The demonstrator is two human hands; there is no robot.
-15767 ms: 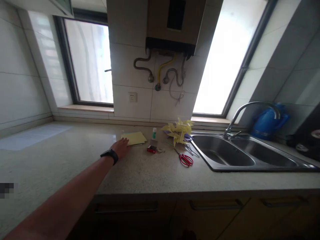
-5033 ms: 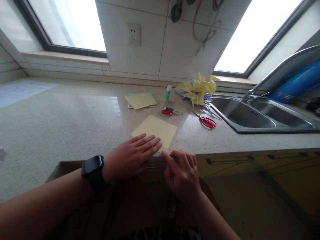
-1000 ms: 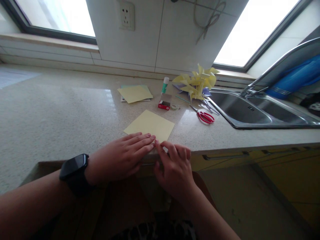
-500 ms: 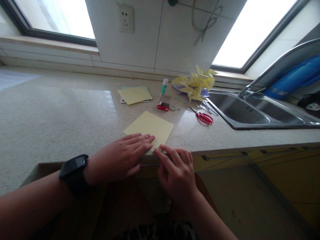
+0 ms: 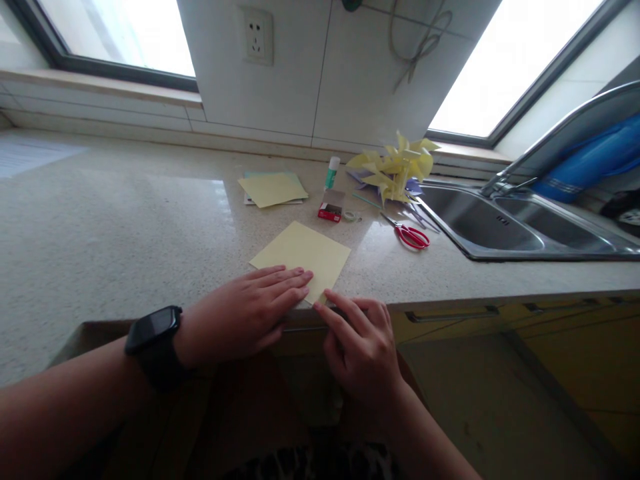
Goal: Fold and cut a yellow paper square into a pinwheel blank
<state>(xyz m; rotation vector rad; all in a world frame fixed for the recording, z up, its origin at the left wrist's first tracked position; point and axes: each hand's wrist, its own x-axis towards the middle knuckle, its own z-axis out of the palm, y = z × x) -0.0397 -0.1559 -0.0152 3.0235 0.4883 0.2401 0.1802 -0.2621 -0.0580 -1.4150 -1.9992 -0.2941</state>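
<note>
Left hand point(image 5: 245, 313): flat, fingers spread, pressing the near corner of the yellow paper sheet point(image 5: 307, 252). Right hand point(image 5: 363, 343): loosely curled, forefinger tip at the sheet's near edge, gripping nothing. Sheet lies at the bench point(image 5: 125, 220) front edge; judged light, limp, easily creased, so take hold at a corner.

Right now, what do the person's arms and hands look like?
Both forearms are bare, without sleeves or gloves. Behind the left hand, the wrist carries a black rectangular smartwatch on a black strap. The right hand shows no ring or band.
</note>
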